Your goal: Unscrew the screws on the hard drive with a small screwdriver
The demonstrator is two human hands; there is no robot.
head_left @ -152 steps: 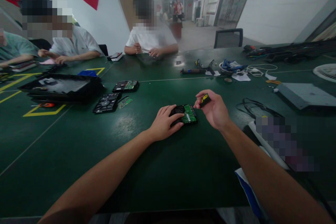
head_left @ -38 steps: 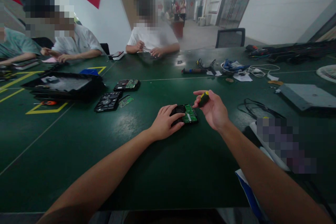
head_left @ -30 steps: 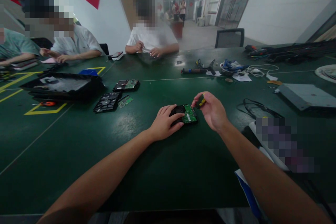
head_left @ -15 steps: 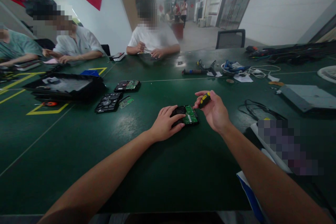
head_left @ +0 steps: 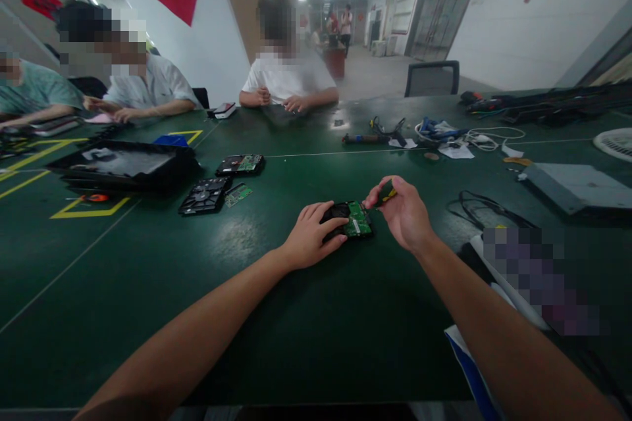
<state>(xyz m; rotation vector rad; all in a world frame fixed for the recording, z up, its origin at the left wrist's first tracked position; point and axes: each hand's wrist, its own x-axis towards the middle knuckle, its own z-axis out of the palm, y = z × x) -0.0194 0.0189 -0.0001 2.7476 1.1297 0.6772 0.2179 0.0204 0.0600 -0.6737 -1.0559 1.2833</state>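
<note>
A hard drive point(head_left: 359, 220) with its green circuit board facing up lies on the green table in front of me. My left hand point(head_left: 316, 231) holds it down from the left, thumb and fingers across its black part. At its right end, my right hand point(head_left: 402, 210) is closed around a screwdriver point(head_left: 388, 193) with a yellow and black handle. The fingers cover much of the handle. The screwdriver's tip is too small to make out, close to the drive's upper right corner.
Left of my hands lie two more hard drives point(head_left: 205, 195) point(head_left: 240, 164) and a loose circuit board point(head_left: 239, 195). A black tray point(head_left: 123, 168) stands further left. Cables point(head_left: 486, 210) and a grey metal box point(head_left: 577, 187) are on the right. Several people sit across the table.
The screwdriver handle has turned and tilted within my right hand, and its fingers have shifted around it. My left hand and the hard drive keep their place.
</note>
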